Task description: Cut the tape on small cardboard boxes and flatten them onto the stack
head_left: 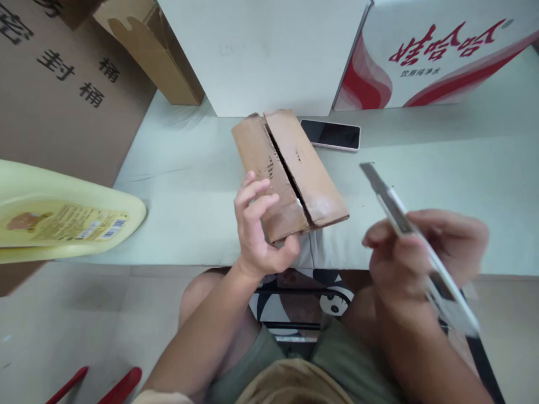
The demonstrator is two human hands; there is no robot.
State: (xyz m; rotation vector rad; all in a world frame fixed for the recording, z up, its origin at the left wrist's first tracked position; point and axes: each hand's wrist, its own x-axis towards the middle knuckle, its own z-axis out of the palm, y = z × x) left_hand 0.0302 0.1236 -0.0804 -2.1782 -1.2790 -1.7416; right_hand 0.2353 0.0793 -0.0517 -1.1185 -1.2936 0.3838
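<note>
- Bottle [80, 216], pale yellow with a printed label, at the far left beside a big brown carton [76, 129] marked in black characters.
- Left hand [261, 230], thumb at the near end and bent fingers over the top, gripping the near left corner of the cardboard box [305, 174].
- That cardboard box sits over the pale table [181, 224], in front of a large white panel [269, 56] (a dark gap runs along its top between two flaps).
- Phone [332, 135], dark screen up, just beyond the box's right side.
- Right hand [416, 252], somewhat blurred, pinching a utility knife [400, 216] between thumb and fingers, blade pointing forward and left, well apart from the box.
- White-and-red carton [421, 73] at the back right.
</note>
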